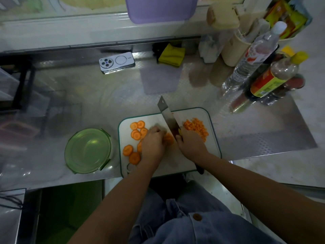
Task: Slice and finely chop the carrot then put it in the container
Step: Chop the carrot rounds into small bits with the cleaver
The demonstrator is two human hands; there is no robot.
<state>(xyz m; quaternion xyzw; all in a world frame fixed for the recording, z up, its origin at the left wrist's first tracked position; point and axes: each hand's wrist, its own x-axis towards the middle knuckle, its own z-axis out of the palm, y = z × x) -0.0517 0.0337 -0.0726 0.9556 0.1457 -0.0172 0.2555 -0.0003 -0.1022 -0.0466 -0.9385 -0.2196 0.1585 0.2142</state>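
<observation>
A white cutting board (202,152) with a green rim lies at the counter's front edge. Several round carrot slices (135,134) sit on its left half. A heap of finely chopped carrot (196,128) lies on its right half. My left hand (153,143) presses down on a few carrot slices (168,139) in the board's middle, fingers curled over them. My right hand (190,145) grips the handle of a cleaver (167,114), whose blade stands just right of those slices, tip pointing away. A green round container (88,150) stands left of the board.
A phone (117,62) lies at the back of the steel counter, a yellow cloth (171,54) to its right. Bottles (253,59) and jars crowd the back right corner. A purple board (161,9) leans on the sill. The counter edge drops just below the cutting board.
</observation>
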